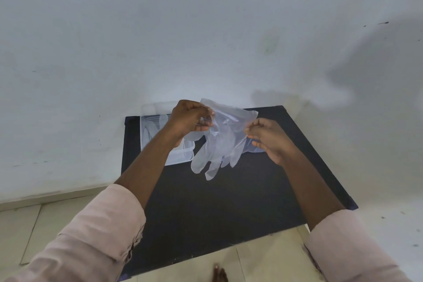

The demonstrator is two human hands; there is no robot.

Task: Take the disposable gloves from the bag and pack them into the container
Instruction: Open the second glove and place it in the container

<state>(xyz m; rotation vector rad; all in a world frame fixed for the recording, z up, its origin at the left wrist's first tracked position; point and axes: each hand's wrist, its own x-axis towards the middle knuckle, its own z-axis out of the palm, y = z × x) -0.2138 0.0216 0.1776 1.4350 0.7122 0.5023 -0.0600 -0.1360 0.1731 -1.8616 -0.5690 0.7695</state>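
A clear disposable glove (219, 144) hangs fingers-down above the black table (217, 208). My left hand (190, 119) pinches its cuff at the upper left. My right hand (270, 137) pinches its right edge, and more clear plastic (254, 147), glove or bag I cannot tell, shows under that hand. A clear plastic container (151, 130) stands at the table's far left corner, partly hidden by my left forearm, with what looks like clear gloves inside.
A white wall (206, 30) rises right behind the table. Tiled floor (34, 224) lies to the left and in front, where a bare foot (219, 273) shows at the bottom edge.
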